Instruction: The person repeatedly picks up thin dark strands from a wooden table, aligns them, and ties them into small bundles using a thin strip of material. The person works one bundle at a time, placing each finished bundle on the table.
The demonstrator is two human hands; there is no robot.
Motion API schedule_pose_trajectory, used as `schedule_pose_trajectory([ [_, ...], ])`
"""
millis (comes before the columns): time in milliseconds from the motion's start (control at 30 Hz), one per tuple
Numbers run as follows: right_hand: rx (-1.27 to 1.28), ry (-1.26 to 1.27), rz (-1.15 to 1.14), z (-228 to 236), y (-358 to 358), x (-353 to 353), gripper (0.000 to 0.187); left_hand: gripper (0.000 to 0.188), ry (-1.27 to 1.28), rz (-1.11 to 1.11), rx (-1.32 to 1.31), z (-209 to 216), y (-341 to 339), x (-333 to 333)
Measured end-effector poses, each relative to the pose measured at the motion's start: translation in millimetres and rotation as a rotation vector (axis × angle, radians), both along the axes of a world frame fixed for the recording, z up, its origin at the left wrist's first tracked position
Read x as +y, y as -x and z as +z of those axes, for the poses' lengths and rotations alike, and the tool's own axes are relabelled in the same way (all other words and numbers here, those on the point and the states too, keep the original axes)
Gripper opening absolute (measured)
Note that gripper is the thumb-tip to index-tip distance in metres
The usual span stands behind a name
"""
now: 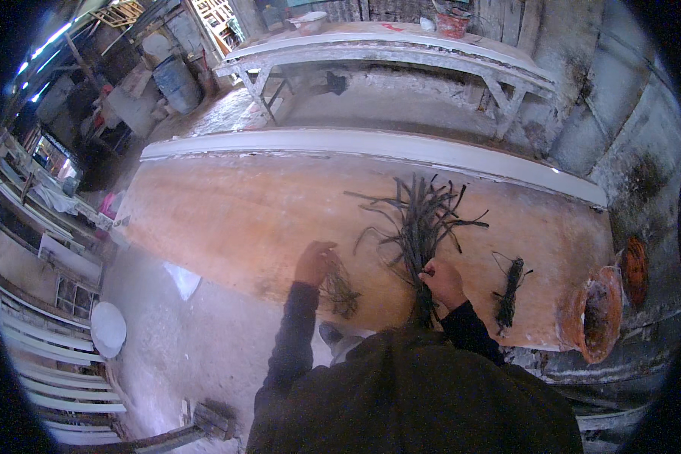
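On the wooden tabletop in front of me lies a large bundle of dark strips (418, 219), their loose ends fanned out at the far side. My right hand (443, 283) is closed at the bundle's lower part, thumb and fingers pinching strips there. To its left, my left hand (315, 265) has its fingers curled at the upper end of a loose tangle of thin strands (342, 293). The fingertips are partly hidden. A smaller dark bundle of strands (510, 293) rests to the right of my right hand.
An orange bucket (602, 314) lies on its side at the table's right end. Along the far edge of the tabletop (227, 204) runs a long white moulding (340, 144). Beyond stands a white-stained bench (386, 49) bearing a red bucket (452, 26). A blue barrel (178, 83) stands far left.
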State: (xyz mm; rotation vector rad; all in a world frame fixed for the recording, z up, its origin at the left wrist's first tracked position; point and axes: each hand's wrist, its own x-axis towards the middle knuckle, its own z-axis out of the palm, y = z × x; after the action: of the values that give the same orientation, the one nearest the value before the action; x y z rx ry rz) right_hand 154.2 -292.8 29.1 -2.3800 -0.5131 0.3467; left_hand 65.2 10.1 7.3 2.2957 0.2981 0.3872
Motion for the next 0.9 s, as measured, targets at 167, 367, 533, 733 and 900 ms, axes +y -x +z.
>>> schedule_pose_trajectory([
  [167,0.051,-0.285,-0.062,29,8,5,0.021,0.027,0.224,-0.202,0.149,31,8,-78],
  [367,-0.003,-0.378,-0.097,48,17,13,0.016,0.042,0.186,-0.397,-0.014,8,4,-154],
  [533,0.08,-0.496,-0.098,31,14,9,0.01,0.039,0.014,-0.433,0.064,-27,-14,-169],
  [733,0.079,-0.489,-0.093,29,9,-1,0.017,0.031,0.403,-0.294,0.093,17,-6,-176],
  [900,0.075,-0.413,-0.141,16,-7,9,0.031,0.032,0.156,-0.298,-0.085,-10,-2,-181],
])
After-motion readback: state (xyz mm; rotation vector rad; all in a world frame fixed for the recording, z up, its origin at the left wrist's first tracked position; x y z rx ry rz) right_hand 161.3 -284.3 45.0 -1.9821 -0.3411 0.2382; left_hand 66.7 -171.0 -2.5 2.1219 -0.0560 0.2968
